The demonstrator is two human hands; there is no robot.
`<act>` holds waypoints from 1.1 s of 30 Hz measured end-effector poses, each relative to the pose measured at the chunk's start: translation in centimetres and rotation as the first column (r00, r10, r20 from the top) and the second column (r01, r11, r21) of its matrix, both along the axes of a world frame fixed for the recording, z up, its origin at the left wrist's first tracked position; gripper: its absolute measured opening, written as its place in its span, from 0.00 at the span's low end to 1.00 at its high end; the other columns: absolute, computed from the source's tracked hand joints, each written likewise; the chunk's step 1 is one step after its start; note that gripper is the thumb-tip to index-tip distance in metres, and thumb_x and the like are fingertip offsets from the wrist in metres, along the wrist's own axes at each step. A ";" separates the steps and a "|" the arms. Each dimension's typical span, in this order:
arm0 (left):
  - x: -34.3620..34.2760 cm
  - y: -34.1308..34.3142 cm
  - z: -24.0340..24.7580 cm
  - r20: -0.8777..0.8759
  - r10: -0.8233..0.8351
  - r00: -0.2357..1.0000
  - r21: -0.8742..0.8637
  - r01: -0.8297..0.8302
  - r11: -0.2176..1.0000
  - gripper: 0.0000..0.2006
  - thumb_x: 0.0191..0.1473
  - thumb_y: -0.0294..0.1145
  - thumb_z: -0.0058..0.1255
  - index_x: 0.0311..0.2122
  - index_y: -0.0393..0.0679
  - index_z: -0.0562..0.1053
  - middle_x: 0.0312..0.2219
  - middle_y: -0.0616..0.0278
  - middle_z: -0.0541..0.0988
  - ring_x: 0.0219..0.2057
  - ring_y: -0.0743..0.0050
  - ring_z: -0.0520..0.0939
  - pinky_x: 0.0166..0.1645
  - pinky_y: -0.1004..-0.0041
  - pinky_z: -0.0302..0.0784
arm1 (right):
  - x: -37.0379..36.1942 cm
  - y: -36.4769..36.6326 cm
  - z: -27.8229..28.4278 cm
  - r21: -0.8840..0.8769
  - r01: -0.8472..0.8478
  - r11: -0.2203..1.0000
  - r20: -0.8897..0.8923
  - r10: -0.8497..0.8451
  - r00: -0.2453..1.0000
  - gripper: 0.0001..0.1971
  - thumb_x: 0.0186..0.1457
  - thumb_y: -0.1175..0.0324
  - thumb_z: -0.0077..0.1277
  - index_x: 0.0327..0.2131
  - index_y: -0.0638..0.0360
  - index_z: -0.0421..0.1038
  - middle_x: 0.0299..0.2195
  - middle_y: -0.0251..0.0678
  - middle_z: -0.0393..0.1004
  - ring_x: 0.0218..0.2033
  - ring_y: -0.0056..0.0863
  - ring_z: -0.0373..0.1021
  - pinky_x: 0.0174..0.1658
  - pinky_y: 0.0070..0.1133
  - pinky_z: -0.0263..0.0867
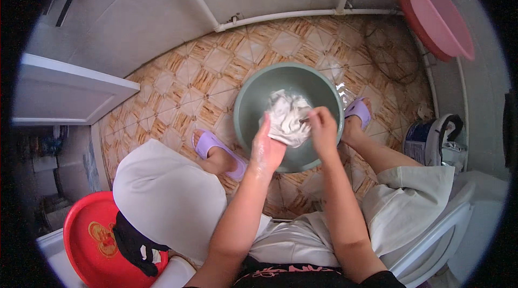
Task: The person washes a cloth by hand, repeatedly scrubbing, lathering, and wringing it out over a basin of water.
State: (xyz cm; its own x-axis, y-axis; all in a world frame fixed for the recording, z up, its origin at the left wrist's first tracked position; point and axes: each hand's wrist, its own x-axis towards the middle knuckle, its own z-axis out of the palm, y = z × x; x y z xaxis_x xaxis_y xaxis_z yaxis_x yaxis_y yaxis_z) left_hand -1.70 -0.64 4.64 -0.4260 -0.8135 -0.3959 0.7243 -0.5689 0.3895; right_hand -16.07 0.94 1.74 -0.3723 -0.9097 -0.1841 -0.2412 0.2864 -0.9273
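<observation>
Right hand (322, 126) pinches crumpled white cloth (287, 117) over round green plastic basin (249, 99).
Left hand (268, 150) supports it, grip unclear; likely rubbing, next needing firm hold.

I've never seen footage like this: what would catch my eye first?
Probably the green basin in the middle, with the left hand and right hand on a crumpled white cloth. Next comes the bright red basin at lower left, black fabric inside. A pink basin stands out at upper right.

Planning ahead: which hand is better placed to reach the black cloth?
Left hand, probably. The black cloth lies on that side, farther from the right hand. Both hands are on the white cloth, so neither is free.
</observation>
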 end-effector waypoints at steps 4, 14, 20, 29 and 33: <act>1.2 -0.5 -0.3 -0.143 0.083 0.986 0.016 -0.082 0.997 0.25 0.56 0.45 0.35 0.56 0.44 0.55 0.54 0.59 0.61 0.55 0.63 0.61 0.59 0.58 0.51 | -2.0 -0.7 1.6 0.152 0.197 0.969 0.605 -0.249 0.756 0.15 0.52 0.65 0.46 0.42 0.60 0.60 0.31 0.36 0.71 0.29 0.23 0.69 0.31 0.21 0.66; 0.3 -0.1 -1.6 0.107 0.093 0.990 0.002 -0.093 0.996 0.25 0.57 0.43 0.34 0.54 0.37 0.57 0.52 0.57 0.63 0.54 0.63 0.62 0.58 0.64 0.54 | -0.3 0.4 -1.9 0.194 -0.109 0.975 0.488 0.001 0.873 0.10 0.41 0.69 0.47 0.28 0.64 0.71 0.24 0.30 0.70 0.23 0.18 0.64 0.29 0.16 0.59; 1.7 -1.2 -0.9 -0.028 0.277 0.961 0.067 -0.274 0.959 0.26 0.57 0.48 0.29 0.55 0.42 0.56 0.53 0.56 0.61 0.55 0.58 0.61 0.58 0.58 0.52 | -3.8 -0.2 -0.5 0.097 0.381 0.920 0.643 -0.350 0.681 0.14 0.46 0.69 0.36 0.36 0.62 0.67 0.32 0.34 0.71 0.32 0.24 0.68 0.38 0.21 0.63; 0.4 3.3 -4.5 -0.361 0.124 0.924 0.060 -0.110 0.992 0.30 0.52 0.50 0.35 0.55 0.41 0.54 0.50 0.52 0.64 0.51 0.47 0.64 0.59 0.49 0.49 | 10.4 4.2 5.7 0.017 -0.334 0.942 -0.341 0.319 0.884 0.18 0.47 0.54 0.45 0.32 0.61 0.70 0.25 0.53 0.71 0.29 0.50 0.69 0.46 0.36 0.58; 0.6 3.5 -7.6 -0.154 0.140 0.978 0.191 -0.110 0.975 0.22 0.52 0.37 0.38 0.51 0.37 0.61 0.47 0.51 0.67 0.50 0.57 0.67 0.57 0.57 0.57 | 8.1 2.1 1.2 0.119 -0.152 0.981 -0.592 0.193 0.782 0.15 0.44 0.57 0.51 0.20 0.60 0.72 0.17 0.49 0.70 0.26 0.46 0.70 0.43 0.38 0.61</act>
